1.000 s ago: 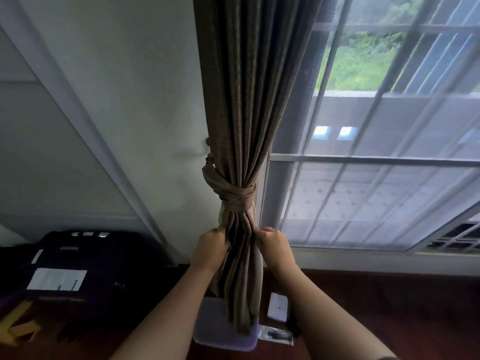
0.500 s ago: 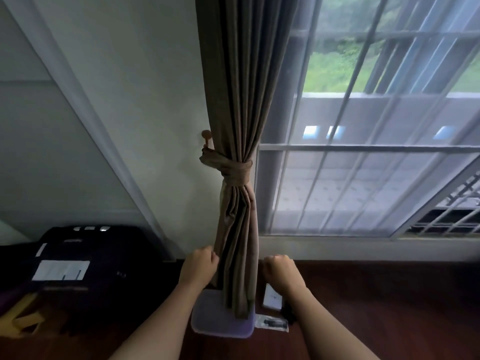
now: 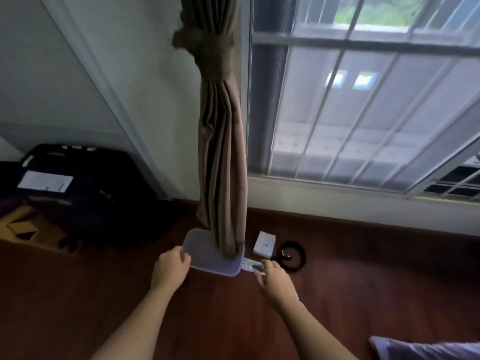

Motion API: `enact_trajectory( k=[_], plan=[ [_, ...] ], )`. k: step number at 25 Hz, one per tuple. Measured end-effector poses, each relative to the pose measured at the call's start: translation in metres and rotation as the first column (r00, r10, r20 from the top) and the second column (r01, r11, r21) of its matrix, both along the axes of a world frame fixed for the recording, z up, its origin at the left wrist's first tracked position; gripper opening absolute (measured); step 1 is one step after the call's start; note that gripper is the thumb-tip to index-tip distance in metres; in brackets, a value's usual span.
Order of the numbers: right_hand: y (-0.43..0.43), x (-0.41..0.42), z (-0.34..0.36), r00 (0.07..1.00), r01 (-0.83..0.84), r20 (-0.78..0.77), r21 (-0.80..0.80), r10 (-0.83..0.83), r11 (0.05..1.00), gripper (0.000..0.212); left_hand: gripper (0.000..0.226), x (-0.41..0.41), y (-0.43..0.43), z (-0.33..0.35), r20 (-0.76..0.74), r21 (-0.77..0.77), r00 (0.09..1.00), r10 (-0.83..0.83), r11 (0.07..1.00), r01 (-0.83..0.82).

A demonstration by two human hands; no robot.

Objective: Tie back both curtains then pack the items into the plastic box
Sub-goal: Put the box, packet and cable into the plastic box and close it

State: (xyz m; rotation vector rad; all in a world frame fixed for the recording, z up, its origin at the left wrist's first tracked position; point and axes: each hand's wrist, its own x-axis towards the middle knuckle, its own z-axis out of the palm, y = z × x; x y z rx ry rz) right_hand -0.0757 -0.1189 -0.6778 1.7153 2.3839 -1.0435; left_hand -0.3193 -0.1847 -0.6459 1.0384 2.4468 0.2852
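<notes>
Both hands have been lowered from the curtain (image 3: 222, 157) to the floor (image 3: 104, 294). The fingers (image 3: 185, 257) of the left hand (image 3: 170, 267) are curled against the rim of the plastic box (image 3: 207, 265); a grip cannot be confirmed. Those of the right hand (image 3: 276, 280) are spread over the clear packet (image 3: 250, 267). The curtain hem lies on the box and may be dragged if the box is pulled. A white carton (image 3: 265, 244) and a black cable (image 3: 292, 255) lie beside it; a dark suitcase (image 3: 85, 188) stands well apart.

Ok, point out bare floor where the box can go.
Bare floor lies between both forearms, and right of the black cable below the window. It is crowded right of the box: packet, white card, cable, with the curtain hanging over it.
</notes>
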Motion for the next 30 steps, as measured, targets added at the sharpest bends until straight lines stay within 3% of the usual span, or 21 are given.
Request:
enact_trajectory(
  k=[4,9,15,21,30],
  plan=[
    [-0.005,-0.013,-0.125,0.999,-0.008,0.051,-0.063,0.011,0.998,0.054,0.045,-0.023,-0.006,-0.125,-0.008,-0.027,0.994,0.112,0.993,-0.112],
    [0.008,-0.048,-0.310,0.997,0.024,0.071,-0.111,-0.017,0.994,0.056,0.047,-0.067,0.000,-0.307,-0.026,-0.018,0.978,0.208,0.978,-0.209],
    [0.042,-0.089,-0.450,0.995,0.083,0.046,0.059,-0.086,0.995,0.069,0.047,-0.112,0.032,-0.454,-0.050,0.053,0.955,0.292,0.956,-0.289],
    [0.059,-0.102,-0.513,0.968,0.220,-0.105,-0.078,-0.227,0.972,0.088,0.058,-0.139,0.062,-0.524,0.031,0.059,0.957,0.289,0.955,-0.290],
    [0.070,-0.103,-0.529,0.956,0.169,-0.194,-0.252,-0.221,0.953,0.077,0.052,-0.166,0.057,-0.546,0.215,-0.002,0.917,0.336,0.939,-0.343]
  ],
)
